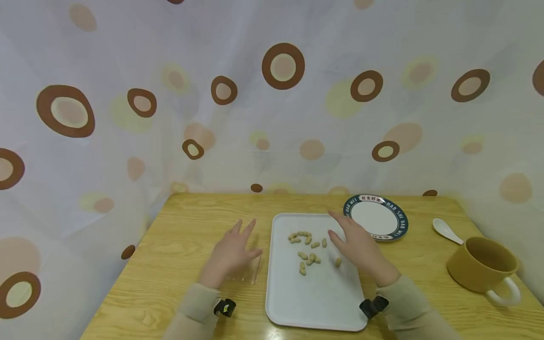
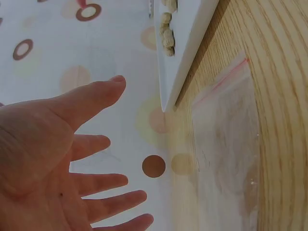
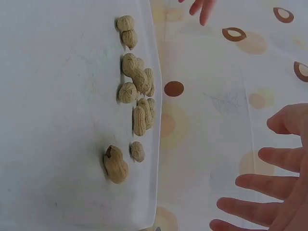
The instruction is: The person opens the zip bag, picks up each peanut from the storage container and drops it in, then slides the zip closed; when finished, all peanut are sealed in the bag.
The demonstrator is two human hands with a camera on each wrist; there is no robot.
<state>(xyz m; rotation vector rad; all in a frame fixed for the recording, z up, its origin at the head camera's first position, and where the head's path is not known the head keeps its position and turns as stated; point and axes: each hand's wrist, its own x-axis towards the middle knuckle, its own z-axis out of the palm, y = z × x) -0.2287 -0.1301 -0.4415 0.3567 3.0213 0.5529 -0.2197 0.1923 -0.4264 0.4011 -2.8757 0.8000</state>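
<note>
Several peanuts in their shells [image 1: 302,255] lie scattered on a white tray [image 1: 314,302] in the middle of the table. In the head view my left hand [image 1: 231,255] hovers left of the tray, fingers spread and holding nothing. Below it on the wood lies a clear zip bag [image 2: 226,144] with a red seal line, mostly hidden by that hand in the head view. My right hand [image 1: 361,245] is held above the tray's right edge, its fingers apart and nothing in them. One peanut [image 3: 115,165] lies apart from the others, close to the right hand.
Behind the right hand stands a white plate [image 1: 376,218] with a dark patterned rim. A white spoon [image 1: 446,230] lies farther right, beside a mustard-coloured mug [image 1: 476,269] with a white handle. A spotted cloth [image 1: 272,118] hangs behind the wooden table [image 1: 178,245].
</note>
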